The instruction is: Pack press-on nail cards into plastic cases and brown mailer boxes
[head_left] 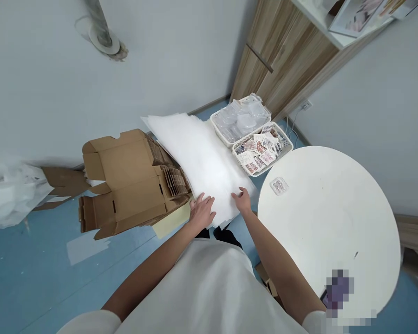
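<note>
A thick stack of white foam-like sheets stretches in front of me, its near end close to my feet. Across the near left part of the stack lies my left hand, fingers spread over the top sheet. My right hand rests at the near right side of the sheets, thumb and fingers apart with nothing visible between them. Flattened brown cardboard boxes are piled directly left of the sheets, near my left hand.
A round white table stands at the right, bearing a small clear plastic case. Beyond the sheets sit a basket of clear plastic packaging and a basket of printed cards. A white plastic bag lies far left.
</note>
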A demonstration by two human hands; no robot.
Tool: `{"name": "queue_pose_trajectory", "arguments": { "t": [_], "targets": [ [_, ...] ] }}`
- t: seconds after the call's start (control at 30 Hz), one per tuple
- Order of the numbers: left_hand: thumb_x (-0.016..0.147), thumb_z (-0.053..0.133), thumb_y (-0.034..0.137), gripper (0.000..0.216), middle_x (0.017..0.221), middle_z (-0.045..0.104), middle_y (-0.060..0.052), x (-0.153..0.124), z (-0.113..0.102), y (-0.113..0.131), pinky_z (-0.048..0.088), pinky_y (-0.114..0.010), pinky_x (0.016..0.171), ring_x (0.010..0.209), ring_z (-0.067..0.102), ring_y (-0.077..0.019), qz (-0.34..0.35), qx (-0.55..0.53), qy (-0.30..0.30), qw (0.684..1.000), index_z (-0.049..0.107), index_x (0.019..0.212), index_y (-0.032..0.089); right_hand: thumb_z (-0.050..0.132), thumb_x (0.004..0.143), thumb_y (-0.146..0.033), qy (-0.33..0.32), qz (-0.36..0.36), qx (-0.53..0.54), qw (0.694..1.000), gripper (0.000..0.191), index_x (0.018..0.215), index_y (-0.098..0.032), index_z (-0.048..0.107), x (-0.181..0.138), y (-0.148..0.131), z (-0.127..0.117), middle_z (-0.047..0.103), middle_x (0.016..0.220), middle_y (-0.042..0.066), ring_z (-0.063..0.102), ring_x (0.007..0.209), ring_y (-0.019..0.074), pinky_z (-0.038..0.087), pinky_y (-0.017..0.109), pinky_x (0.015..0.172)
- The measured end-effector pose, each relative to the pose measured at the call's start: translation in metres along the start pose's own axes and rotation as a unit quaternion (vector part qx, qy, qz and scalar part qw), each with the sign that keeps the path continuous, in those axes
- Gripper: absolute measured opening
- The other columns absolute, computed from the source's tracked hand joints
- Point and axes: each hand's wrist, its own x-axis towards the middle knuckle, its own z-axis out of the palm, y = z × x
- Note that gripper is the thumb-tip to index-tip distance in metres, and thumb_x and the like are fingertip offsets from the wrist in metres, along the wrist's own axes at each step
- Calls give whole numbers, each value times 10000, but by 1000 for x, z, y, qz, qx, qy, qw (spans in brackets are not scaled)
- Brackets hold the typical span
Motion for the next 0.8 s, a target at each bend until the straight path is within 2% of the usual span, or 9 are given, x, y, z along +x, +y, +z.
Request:
{"name": "queue_pose_trajectory", "arguments": {
  "t": [0.1,0.2,0.33,0.47,0.63,0.7,0.8],
  "targets": [
    [764,493,308,429,1268,478,-70,1,-1,1,211,-526,947,1245,265,-299,7,-15,15,1000,466,1185,228,484,700,-450,24,-56,4,998,378,968,-190,538,-8,-5,-9,561,743,32,519,658,174,401,283,575],
    [777,481,295,359,1245,496,-65,2,-5,8,182,-530,969,1220,305,-293,26,-31,49,998,514,1131,239,439,731,-460,15,-85,29,996,302,813,-188,540,-16,-15,-15,556,703,22,505,606,152,375,268,543],
    [787,473,305,301,1250,482,-54,1,-12,17,164,-535,986,1217,305,-298,27,-43,83,995,554,1073,258,435,739,-440,1,-114,66,991,305,897,-188,502,-26,-30,-23,567,820,32,552,620,140,391,262,565],
    [771,494,309,344,1296,429,-59,2,-17,22,145,-535,1000,1234,275,-306,14,-43,84,995,532,1108,256,393,768,-354,38,-170,24,984,282,998,-197,440,-36,-40,-34,565,873,42,536,592,134,400,276,569],
    [773,481,323,397,1322,403,-58,7,-13,35,129,-545,993,1242,279,-286,34,-34,82,995,469,1165,268,321,764,-192,87,-277,-48,956,207,839,-206,513,-48,-42,-56,568,825,39,524,701,164,416,304,674],
    [771,479,332,418,1330,394,-60,10,-9,44,129,-547,988,1246,277,-285,51,-26,81,995,449,1183,270,321,743,-152,98,-301,-57,947,238,792,-208,547,-53,-38,-68,572,815,40,534,755,175,422,315,714],
    [768,477,342,462,1355,360,-71,13,-2,63,123,-553,984,1258,257,-288,74,-8,73,995,412,1219,267,321,746,-132,116,-310,-57,942,290,830,-212,588,-62,-24,-87,589,881,47,552,823,181,431,325,751]
  ]
}}
